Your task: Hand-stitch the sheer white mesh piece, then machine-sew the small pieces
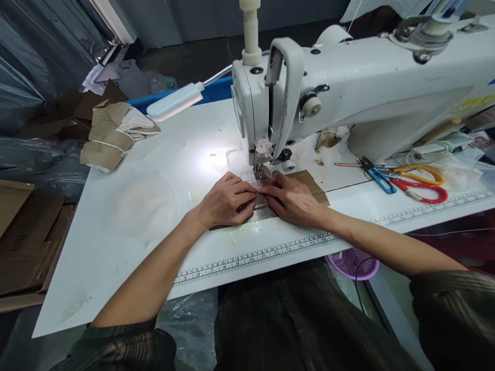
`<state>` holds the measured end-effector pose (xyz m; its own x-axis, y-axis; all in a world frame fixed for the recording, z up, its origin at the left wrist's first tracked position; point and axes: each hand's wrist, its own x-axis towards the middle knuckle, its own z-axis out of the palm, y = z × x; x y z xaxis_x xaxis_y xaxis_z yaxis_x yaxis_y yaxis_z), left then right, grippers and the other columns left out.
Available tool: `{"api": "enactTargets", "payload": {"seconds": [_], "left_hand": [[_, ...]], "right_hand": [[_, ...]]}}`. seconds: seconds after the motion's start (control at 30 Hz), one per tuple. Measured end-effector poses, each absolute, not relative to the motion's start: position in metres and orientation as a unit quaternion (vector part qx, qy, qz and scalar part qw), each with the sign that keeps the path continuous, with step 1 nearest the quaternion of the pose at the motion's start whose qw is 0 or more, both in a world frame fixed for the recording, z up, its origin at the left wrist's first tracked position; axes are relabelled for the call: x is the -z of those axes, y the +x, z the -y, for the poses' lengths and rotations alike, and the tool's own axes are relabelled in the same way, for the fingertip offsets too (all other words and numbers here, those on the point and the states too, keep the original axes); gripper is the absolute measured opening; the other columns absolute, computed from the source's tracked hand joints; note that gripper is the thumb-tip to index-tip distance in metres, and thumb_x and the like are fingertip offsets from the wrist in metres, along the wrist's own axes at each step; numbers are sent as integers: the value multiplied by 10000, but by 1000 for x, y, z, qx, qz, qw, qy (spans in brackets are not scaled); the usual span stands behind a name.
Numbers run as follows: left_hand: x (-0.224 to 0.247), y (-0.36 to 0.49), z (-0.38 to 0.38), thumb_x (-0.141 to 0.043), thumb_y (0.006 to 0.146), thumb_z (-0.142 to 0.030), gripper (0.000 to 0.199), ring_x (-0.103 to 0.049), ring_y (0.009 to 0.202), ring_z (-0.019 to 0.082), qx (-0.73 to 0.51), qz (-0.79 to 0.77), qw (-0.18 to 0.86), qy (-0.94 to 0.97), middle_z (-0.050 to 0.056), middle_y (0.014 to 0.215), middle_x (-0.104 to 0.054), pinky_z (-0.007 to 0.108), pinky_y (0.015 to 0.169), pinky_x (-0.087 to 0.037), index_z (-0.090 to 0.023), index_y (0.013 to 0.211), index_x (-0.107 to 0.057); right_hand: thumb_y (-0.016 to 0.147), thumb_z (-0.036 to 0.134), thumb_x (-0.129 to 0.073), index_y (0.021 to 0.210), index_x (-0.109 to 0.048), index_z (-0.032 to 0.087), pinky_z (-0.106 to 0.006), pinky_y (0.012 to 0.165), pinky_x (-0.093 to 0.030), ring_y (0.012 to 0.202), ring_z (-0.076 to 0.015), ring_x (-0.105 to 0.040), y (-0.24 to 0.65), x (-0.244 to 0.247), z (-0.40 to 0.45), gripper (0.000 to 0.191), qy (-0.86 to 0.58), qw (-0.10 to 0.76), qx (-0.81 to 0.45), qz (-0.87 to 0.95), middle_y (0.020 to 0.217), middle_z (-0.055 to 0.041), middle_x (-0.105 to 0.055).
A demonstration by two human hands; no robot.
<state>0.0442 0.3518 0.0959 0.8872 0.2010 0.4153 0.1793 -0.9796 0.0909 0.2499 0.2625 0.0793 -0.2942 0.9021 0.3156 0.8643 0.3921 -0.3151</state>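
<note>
My left hand lies curled on a flat brown piece of fabric in front of the sewing machine's presser foot. Close by on the right, my right hand bends its fingers over the same piece. The fingertips and thumbs of both hands nearly meet just below the foot, pinching at the piece's edge. Between the hands shows a shiny, greyish, see-through strip; whether it is part of the brown piece I cannot tell. The needle tip is hard to make out.
The white sewing machine spans the back right. A lit lamp hangs over the white table. Tied brown cloth pieces lie at the left. Blue snips and red-handled scissors rest at right, above a purple basket.
</note>
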Motion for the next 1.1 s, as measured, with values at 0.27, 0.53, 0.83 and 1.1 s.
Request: {"api": "enactTargets", "payload": {"seconds": [0.27,0.53,0.83,1.1], "left_hand": [[-100,46,-346,-577,804,-246,185,-617,778,227,-221,-110,2,969,63,866,-741,492,841,-416,-188,883,-734],[-100,48,-346,-520,857,-255,233,-618,777,213,-175,-110,9,978,107,945,-724,437,842,-452,-146,892,-722],[-101,49,-345,-487,895,-292,287,-618,804,231,-132,-143,-22,981,126,983,-695,432,814,-456,-128,961,-713],[-102,49,-347,-475,913,-327,346,-617,887,264,-108,-167,-19,980,152,1071,-672,450,847,-459,-96,1056,-689]], "right_hand": [[966,242,-458,1168,-686,203,-393,802,-519,884,-212,-563,250,-79,-263,308,-548,223,-31,805,1068,-117,-583],[968,235,-442,1222,-650,186,-377,773,-513,867,-220,-560,249,-83,-265,332,-551,190,-24,812,1067,-128,-581],[979,215,-410,1336,-562,190,-357,742,-500,842,-224,-562,246,-88,-270,389,-566,130,-8,814,1058,-135,-583],[1011,263,-343,1313,-569,192,-313,661,-469,837,-213,-570,249,-97,-273,383,-562,85,-32,822,1086,-140,-572]]}}
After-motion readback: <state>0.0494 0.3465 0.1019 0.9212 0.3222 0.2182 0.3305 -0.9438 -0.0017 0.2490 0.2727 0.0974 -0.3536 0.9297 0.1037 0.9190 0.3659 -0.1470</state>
